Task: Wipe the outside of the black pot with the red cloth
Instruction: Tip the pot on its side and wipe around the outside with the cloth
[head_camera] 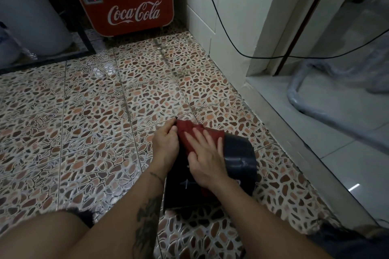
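Note:
The black pot (240,160) lies on its side on the patterned tile floor, low and right of centre. The red cloth (189,130) is draped over its upper far side. My right hand (206,153) lies flat on the cloth with fingers spread, pressing it against the pot. My left hand (166,143) grips the pot's left edge, with the fingertips pinching the far corner of the cloth. Much of the pot's left part is hidden behind both hands.
A red Coca-Cola cooler (128,6) stands at the back. A white wall corner (229,33) with a hanging black cable (231,40) rises on the right. A raised grey step (294,139) runs beside the pot. White containers (31,21) stand at far left.

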A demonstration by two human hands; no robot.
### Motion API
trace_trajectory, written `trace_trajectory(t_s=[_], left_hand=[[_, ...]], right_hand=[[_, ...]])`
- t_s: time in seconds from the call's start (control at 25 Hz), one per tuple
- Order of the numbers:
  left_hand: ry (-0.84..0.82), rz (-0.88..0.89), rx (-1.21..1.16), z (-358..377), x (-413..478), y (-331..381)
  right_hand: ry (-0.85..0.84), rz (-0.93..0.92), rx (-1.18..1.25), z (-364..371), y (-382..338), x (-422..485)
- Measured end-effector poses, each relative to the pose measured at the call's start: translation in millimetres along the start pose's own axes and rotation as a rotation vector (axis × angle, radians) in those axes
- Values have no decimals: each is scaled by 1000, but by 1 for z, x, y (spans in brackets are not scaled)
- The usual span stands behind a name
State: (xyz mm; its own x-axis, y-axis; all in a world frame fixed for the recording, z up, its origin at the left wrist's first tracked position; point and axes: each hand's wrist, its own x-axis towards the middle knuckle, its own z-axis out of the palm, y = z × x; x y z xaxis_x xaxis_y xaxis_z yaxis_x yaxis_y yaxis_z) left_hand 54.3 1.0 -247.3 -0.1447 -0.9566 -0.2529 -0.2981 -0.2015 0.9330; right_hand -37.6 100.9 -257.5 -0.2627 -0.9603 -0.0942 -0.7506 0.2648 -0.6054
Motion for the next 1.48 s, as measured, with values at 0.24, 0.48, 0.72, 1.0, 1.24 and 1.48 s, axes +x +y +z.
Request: trace_trajectory(t_s=[0.24,0.48,0.72,1.0,1.24,1.48], left_hand=[[5,12,105,6,6,17],[67,-74,192,15,12,20],[69,-123,192,7,23,22],[111,58,328,10,9,17],[167,57,348,14,8,11],[157,63,369,13,12,12]], right_hand=[[89,256,-49,-30,88,-31],[55,319,-75,-17,40,2],[85,-23,28,4,29,-30],[87,379,-104,-34,108,3],[-7,440,-214,-41,100,43],[75,121,-91,2,18,5]])
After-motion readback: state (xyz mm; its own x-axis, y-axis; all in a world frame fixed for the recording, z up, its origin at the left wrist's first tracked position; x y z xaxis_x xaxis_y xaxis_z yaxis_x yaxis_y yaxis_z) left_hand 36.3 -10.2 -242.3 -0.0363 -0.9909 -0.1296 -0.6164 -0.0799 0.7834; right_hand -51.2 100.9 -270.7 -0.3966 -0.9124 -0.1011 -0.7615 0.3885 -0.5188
